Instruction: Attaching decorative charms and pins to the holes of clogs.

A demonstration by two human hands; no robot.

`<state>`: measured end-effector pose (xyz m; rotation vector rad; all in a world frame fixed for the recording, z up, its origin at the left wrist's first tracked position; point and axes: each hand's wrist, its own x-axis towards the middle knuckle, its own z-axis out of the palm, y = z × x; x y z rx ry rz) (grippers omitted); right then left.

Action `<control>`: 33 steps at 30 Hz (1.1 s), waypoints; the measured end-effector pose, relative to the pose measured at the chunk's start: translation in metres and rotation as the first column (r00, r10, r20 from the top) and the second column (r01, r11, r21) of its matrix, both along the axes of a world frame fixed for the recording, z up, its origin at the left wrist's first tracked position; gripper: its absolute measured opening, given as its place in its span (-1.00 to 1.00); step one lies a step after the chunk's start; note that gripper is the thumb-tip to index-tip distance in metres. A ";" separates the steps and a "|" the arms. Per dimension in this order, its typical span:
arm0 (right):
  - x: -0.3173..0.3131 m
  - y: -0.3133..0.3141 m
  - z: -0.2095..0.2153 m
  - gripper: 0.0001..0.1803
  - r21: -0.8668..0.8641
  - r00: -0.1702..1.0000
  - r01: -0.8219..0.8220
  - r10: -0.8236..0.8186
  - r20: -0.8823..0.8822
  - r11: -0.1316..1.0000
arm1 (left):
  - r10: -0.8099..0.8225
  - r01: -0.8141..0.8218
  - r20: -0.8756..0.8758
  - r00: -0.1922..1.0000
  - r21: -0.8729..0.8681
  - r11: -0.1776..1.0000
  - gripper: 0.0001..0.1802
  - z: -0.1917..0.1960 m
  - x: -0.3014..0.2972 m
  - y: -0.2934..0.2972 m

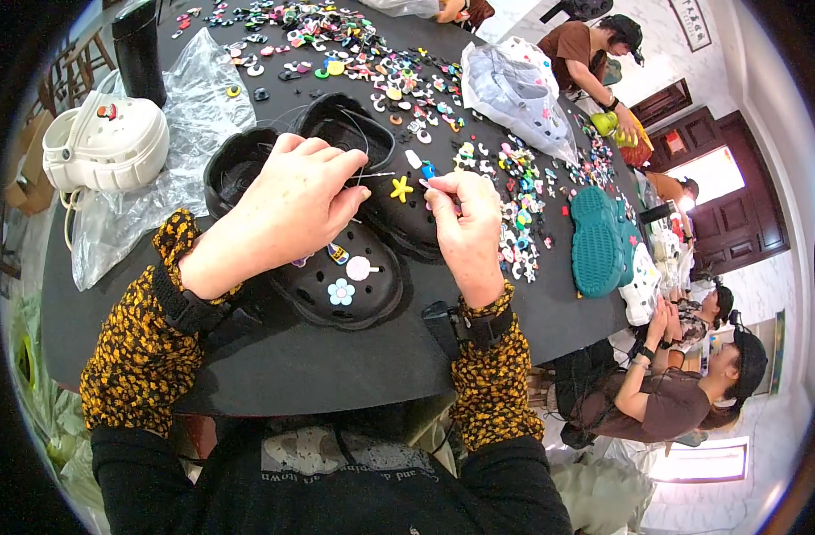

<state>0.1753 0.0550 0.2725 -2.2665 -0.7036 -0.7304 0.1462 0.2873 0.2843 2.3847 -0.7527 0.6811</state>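
Observation:
Two black clogs lie side by side in front of me. The nearer clog (378, 299) carries a light-blue flower charm (340, 292), a round whitish charm (362, 268) and a dark bottle-shaped one. On the farther clog (391, 212) sits a yellow star charm (400, 187), with a blue-and-white charm (427, 168) beyond it. My left hand (305, 192) is closed in a pinch over the clogs on a thin wire (378, 175). Beside the star, my right hand (468, 218) pinches a small pinkish-purple charm, mostly hidden by the fingertips.
Loose charms (407, 89) spread across the far table. A white clog (113, 143) and black bottle (140, 53) stand left beside clear plastic (215, 98). Bagged clogs (519, 98) and a teal clog (596, 241) lie right. Co-workers (684, 383) work along the right side.

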 end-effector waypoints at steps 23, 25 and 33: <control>-0.002 0.002 0.001 -0.95 0.067 0.995 0.038 -0.031 -0.093 0.997 | 0.002 -0.002 0.010 1.000 0.006 1.000 -0.71 0.001 0.000 0.001; -0.002 0.002 0.002 -0.96 0.065 0.998 0.021 -0.018 -0.057 0.998 | 0.002 -0.002 0.022 1.000 -0.001 1.000 -0.71 0.001 0.000 0.001; 0.002 -0.001 -0.006 -0.96 0.124 0.995 0.046 -0.035 -0.092 0.991 | 0.001 -0.001 0.007 1.000 0.006 1.000 -0.72 0.000 0.001 0.001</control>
